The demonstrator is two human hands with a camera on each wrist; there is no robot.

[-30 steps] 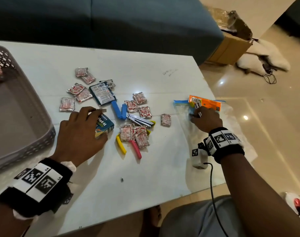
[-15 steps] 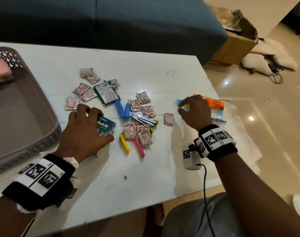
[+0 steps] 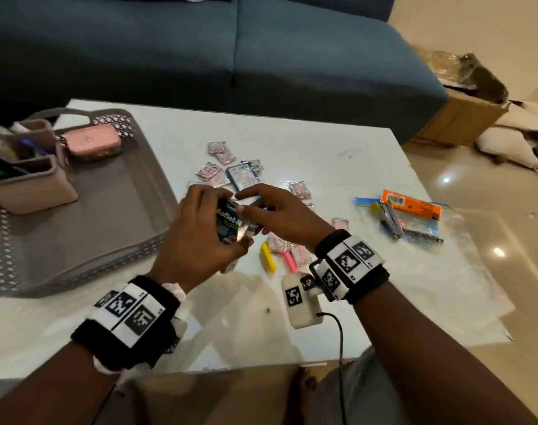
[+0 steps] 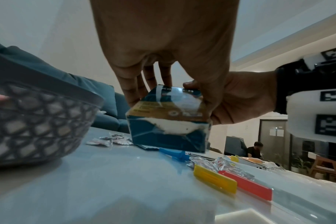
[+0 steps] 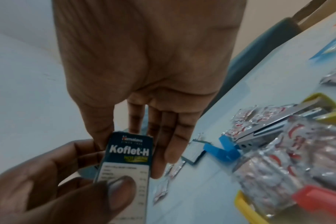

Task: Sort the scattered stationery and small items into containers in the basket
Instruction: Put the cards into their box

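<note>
Left hand [image 3: 197,237] holds the small blue Koflet-H box [image 3: 229,223] lifted above the table [image 3: 323,154] — grip closed round it, thumb on the front face, fingers behind. Right hand [image 3: 280,216] meets the box from the other side, fingers fairly straight, touching its top end; whether the thumb pinches, cannot tell. Right wrist view reads the label and shows the left thumb [image 5: 121,186] pressed on the printed panel; left wrist view shows only the box's underside and torn flap [image 4: 169,118], clear of the table. Head view alone shows the grey basket [image 3: 77,240] at left with a pink case [image 3: 91,142] and pen holders [image 3: 31,182] inside. Foil sachets [image 3: 217,148], a yellow clip [image 3: 268,257] and a red clip [image 4: 246,186] lie under the hands — a zip bag [image 3: 412,216] well to the right.
</note>
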